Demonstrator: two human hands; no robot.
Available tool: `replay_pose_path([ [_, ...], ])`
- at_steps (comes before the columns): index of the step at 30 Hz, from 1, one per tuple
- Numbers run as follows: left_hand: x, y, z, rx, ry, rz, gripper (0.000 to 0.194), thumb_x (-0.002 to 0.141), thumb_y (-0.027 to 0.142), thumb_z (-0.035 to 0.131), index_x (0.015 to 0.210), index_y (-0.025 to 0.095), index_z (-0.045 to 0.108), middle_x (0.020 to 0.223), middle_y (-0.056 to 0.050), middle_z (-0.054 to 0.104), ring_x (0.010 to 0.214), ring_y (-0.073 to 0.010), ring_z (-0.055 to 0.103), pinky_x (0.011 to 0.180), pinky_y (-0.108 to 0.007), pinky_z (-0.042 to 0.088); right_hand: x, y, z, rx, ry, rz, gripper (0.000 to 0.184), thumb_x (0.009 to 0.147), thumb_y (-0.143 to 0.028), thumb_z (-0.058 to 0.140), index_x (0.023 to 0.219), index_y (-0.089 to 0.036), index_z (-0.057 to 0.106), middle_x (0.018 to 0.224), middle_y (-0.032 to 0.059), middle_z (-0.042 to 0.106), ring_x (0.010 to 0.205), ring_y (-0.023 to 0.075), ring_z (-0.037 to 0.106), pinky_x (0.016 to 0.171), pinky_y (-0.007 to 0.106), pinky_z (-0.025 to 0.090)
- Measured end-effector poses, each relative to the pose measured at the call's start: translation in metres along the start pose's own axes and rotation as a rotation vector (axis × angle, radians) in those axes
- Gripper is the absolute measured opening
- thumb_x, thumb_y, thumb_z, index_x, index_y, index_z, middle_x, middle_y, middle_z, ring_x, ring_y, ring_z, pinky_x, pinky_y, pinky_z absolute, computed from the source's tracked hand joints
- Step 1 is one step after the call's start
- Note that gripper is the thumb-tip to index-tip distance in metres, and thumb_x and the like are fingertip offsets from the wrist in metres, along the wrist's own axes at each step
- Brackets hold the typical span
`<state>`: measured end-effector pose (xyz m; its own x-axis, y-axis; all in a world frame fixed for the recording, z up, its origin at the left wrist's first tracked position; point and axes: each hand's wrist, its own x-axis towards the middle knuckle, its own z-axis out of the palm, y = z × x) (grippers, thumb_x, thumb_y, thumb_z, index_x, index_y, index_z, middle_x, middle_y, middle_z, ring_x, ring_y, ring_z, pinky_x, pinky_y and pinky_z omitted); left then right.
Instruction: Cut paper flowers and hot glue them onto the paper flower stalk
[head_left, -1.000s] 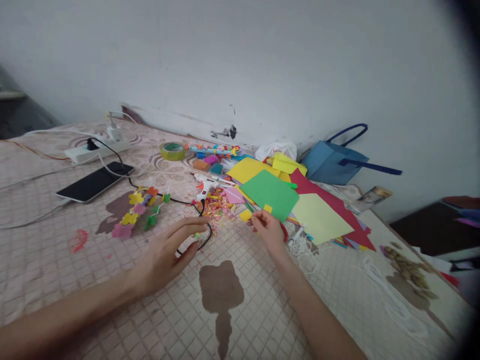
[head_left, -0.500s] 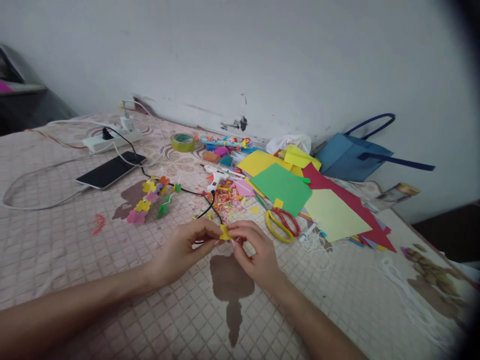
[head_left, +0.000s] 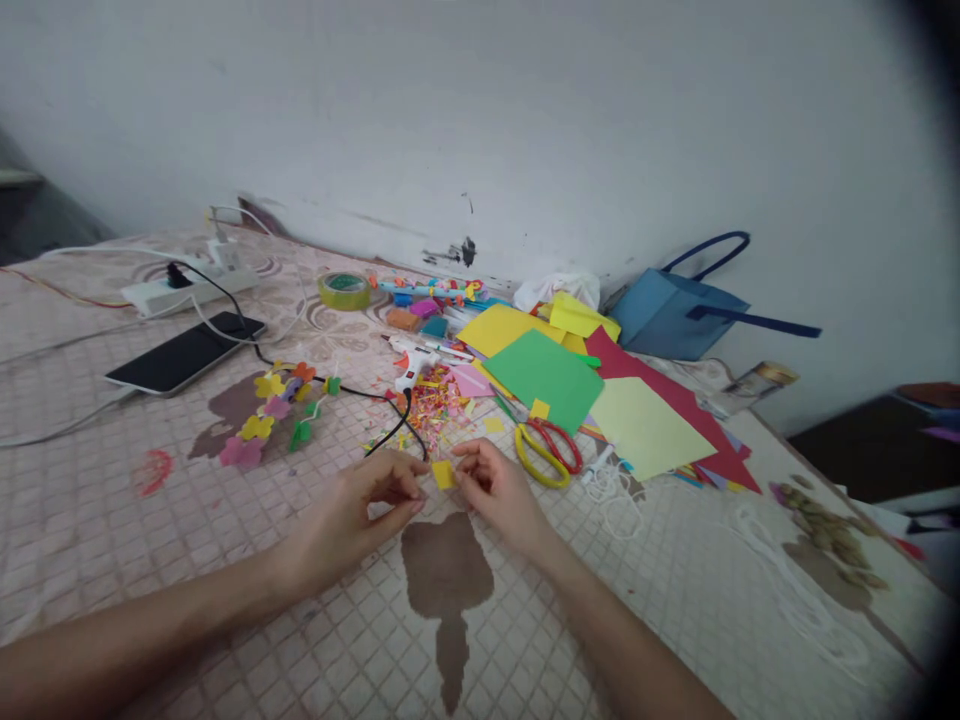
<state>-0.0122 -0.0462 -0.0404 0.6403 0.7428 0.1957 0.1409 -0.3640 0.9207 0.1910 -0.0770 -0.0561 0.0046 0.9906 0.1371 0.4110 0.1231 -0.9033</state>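
Observation:
A small yellow piece of paper (head_left: pixel 444 474) is held up between my hands, above the checked tablecloth. My right hand (head_left: pixel 499 490) pinches its right edge between thumb and fingertips. Just left of the paper is my left hand (head_left: pixel 375 505), its thumb and forefinger apart with nothing seen between them. Behind my hands lie a white glue gun (head_left: pixel 411 362) with a black cord and a heap of coloured paper scraps (head_left: pixel 436 402). Scissors (head_left: pixel 547 450) with yellow and red handles rest to the right of my right hand.
Paper flowers (head_left: pixel 257 427) and a phone (head_left: pixel 187 355) lie to the left, near a power strip (head_left: pixel 191 285) with cables. Green paper (head_left: pixel 544 375), white string (head_left: pixel 615 490) and a blue bag (head_left: pixel 675 310) are on the right. A tape roll (head_left: pixel 345 290) stands behind.
My left fingers have parted and drawn back a little from the yellow paper, which now shows its flat face. My right hand keeps hold. The view has shifted right.

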Motion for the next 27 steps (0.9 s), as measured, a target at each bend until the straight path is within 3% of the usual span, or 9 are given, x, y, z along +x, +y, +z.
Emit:
replay_pose_path([
  [2, -0.001, 0.001, -0.001, -0.024, 0.040, 0.011, 0.016, 0.084, 0.015, 0.051, 0.073, 0.019, 0.040, 0.113, -0.006, 0.054, 0.083, -0.0124, 0.061, 0.070, -0.027, 0.050, 0.007, 0.005, -0.021, -0.341, 0.129, -0.091, 0.018, 0.079, -0.019, 0.052, 0.097, -0.020, 0.057, 0.083, 0.0026, 0.062, 0.059, 0.0120, 0.053, 0.059, 0.026, 0.044],
  [4, -0.001, 0.003, -0.005, 0.030, 0.070, 0.070, 0.028, 0.085, 0.014, 0.049, 0.065, 0.019, 0.030, 0.103, -0.003, 0.055, 0.078, -0.0113, 0.058, 0.066, -0.025, 0.046, 0.016, 0.008, -0.048, -0.564, 0.250, -0.095, 0.015, 0.081, -0.021, 0.050, 0.093, -0.019, 0.059, 0.086, 0.0049, 0.064, 0.067, 0.0150, 0.057, 0.067, 0.028, 0.045],
  [8, 0.004, 0.013, -0.014, 0.184, 0.124, 0.165, 0.036, 0.090, 0.018, 0.043, 0.061, 0.020, 0.022, 0.071, 0.002, 0.046, 0.063, -0.0108, 0.044, 0.057, -0.026, 0.036, 0.037, 0.018, -0.100, -0.638, 0.314, -0.015, 0.012, 0.082, -0.027, 0.050, 0.081, -0.019, 0.060, 0.075, 0.0041, 0.065, 0.067, 0.0175, 0.059, 0.065, 0.028, 0.043],
  [11, 0.012, 0.024, -0.018, 0.251, 0.155, 0.175, 0.032, 0.091, 0.021, 0.041, 0.062, 0.020, 0.026, 0.068, 0.002, 0.043, 0.062, -0.0120, 0.041, 0.057, -0.027, 0.035, 0.052, 0.035, -0.123, -0.671, 0.318, 0.051, 0.008, 0.077, -0.026, 0.056, 0.074, -0.019, 0.059, 0.070, 0.0031, 0.064, 0.067, 0.0181, 0.059, 0.065, 0.028, 0.041],
  [16, 0.027, 0.033, -0.014, 0.285, 0.082, 0.167, 0.030, 0.088, 0.023, 0.047, 0.062, 0.020, 0.030, 0.081, -0.002, 0.055, 0.073, -0.0136, 0.050, 0.063, -0.027, 0.038, 0.071, 0.066, -0.134, -0.639, 0.338, 0.143, 0.017, 0.066, -0.024, 0.067, 0.080, -0.017, 0.059, 0.068, 0.0006, 0.061, 0.065, 0.0160, 0.055, 0.061, 0.026, 0.038],
  [20, 0.029, 0.024, -0.009, 0.201, 0.069, 0.093, 0.032, 0.087, 0.025, 0.047, 0.061, 0.020, 0.029, 0.082, -0.003, 0.059, 0.071, -0.0127, 0.052, 0.059, -0.025, 0.038, 0.076, 0.079, -0.136, -0.541, 0.321, 0.171, 0.015, 0.062, -0.024, 0.068, 0.066, -0.017, 0.057, 0.060, -0.0019, 0.056, 0.057, 0.0139, 0.051, 0.056, 0.025, 0.036],
  [23, 0.027, 0.014, -0.009, 0.146, 0.087, 0.052, 0.033, 0.087, 0.026, 0.049, 0.061, 0.020, 0.029, 0.082, -0.003, 0.060, 0.073, -0.0133, 0.054, 0.060, -0.025, 0.039, 0.076, 0.077, -0.138, -0.444, 0.361, 0.146, 0.016, 0.063, -0.025, 0.067, 0.060, -0.018, 0.052, 0.059, -0.0027, 0.055, 0.059, 0.0139, 0.050, 0.058, 0.026, 0.037],
  [27, 0.026, 0.010, -0.012, 0.118, 0.092, 0.025, 0.033, 0.086, 0.027, 0.050, 0.061, 0.019, 0.031, 0.082, -0.003, 0.062, 0.076, -0.0140, 0.056, 0.063, -0.025, 0.042, 0.073, 0.054, -0.138, -0.261, 0.462, 0.091, 0.021, 0.070, -0.036, 0.062, 0.071, -0.020, 0.048, 0.062, -0.0029, 0.052, 0.058, 0.0139, 0.050, 0.055, 0.026, 0.038],
])
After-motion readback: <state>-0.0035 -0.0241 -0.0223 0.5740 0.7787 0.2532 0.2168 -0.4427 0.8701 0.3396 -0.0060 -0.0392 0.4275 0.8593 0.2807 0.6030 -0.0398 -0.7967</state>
